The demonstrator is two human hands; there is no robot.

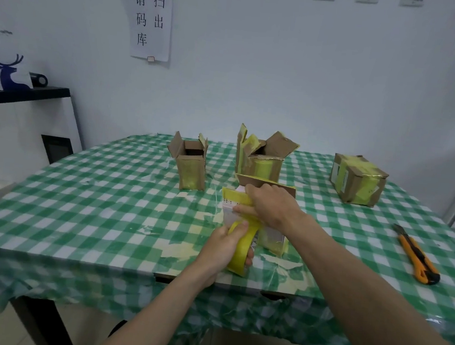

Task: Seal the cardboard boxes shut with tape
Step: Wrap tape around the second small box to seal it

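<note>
Green-checked table (pixel 79 199). Far right box (pixel 357 179) taped shut; two far boxes (pixel 191 163) (pixel 261 159) gaping; near box (pixel 260 220) half done, seemingly. Left hand (pixel 224 247) gripping tape roll (pixel 241 251); right hand (pixel 269 204) pressing strip down.

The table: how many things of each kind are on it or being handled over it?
Cardboard boxes: 4, two open at the back, one taped at the right, one under the right hand
Yellow tape roll: 1, held by the left hand
Orange utility knife: 1
Total: 6
</note>
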